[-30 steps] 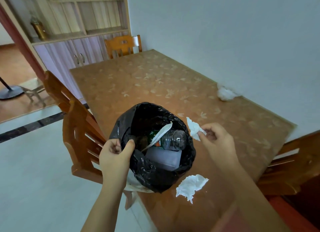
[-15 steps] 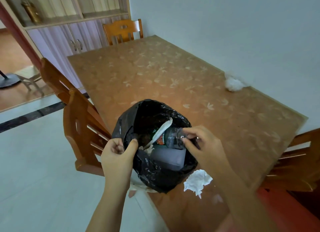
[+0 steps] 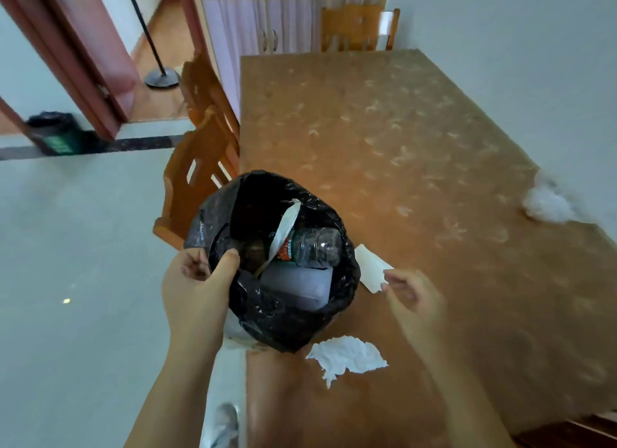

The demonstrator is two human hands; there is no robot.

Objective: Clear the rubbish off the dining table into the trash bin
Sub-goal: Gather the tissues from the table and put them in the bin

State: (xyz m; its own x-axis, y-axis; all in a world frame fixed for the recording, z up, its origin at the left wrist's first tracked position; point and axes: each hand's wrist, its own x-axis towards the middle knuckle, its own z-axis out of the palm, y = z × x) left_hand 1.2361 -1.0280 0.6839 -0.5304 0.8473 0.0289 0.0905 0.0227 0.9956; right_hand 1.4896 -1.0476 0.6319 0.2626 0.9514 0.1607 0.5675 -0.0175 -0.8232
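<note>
Gripping the trash bin (image 3: 283,327) rim at the table (image 3: 417,153) edge, left hand (image 3: 197,287); right hand (image 3: 414,300) pinching a paper scrap (image 3: 370,267).

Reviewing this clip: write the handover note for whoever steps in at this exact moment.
Left hand: gripping the rim of the black-lined trash bin, held at the table's near-left edge.
Right hand: pinching a white paper scrap just right of the bin, not yet dropped in.
Done: plastic bottle, a white strip and a pale box are in the bin.
Left: this scrap, the crumpled tissue near the bin, and the white wad by the wall.
</note>
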